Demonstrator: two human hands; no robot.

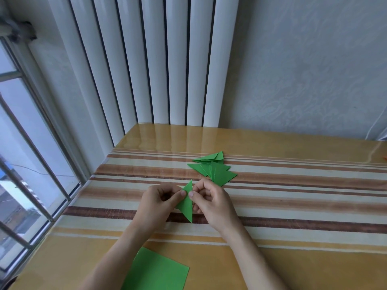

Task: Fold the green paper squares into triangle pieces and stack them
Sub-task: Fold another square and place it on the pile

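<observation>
The table (293,206), under a glossy striped cover, is the biggest risk: the surface looks slick, so a piece set down carelessly could slide, and a nudge from a wrist could scatter the pile of folded triangles (213,168) lying just beyond the hands. That pile is already loose and fanned out rather than squared, so adding another piece at an angle would likely spread it further. The flat green square (155,271) near the person's left forearm could be dragged or creased if the arm shifts over it.

The piece in hand, a green triangle (187,204), is matte, thin and sharply pointed, with a long straight edge on its right side. It is held just above the table, between the square and the pile. The left hand (159,203) and the right hand (209,203) each pinch it with thumb and curled fingers, thumbs nearly meeting at its middle. If the edges slip out of line under the thumbs, the crease would probably set crooked.
</observation>
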